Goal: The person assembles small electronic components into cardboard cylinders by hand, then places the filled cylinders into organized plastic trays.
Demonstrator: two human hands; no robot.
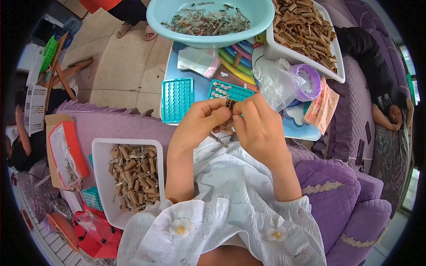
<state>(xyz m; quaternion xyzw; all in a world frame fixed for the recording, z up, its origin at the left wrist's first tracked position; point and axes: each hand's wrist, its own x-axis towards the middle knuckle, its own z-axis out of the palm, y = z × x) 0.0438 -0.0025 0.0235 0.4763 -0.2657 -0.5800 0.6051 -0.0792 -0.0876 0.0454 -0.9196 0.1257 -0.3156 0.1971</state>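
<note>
In front of my lap, my left hand and my right hand meet with their fingertips together. Thumb and fingers of the left pinch a small dark piece; its kind is too small to tell. The right hand's fingers are closed against the same spot, and what they grip is hidden. Just beyond the fingertips lies a teal tray with small round silvery pieces at its left end. A second teal tray with rows of round hollows lies to the left.
A light blue basin of clear plastic pieces stands on the table beside a white tub of brown cardboard tubes. Another white tub of tubes sits at my left. A clear bag and purple ring lie right. Other people are nearby.
</note>
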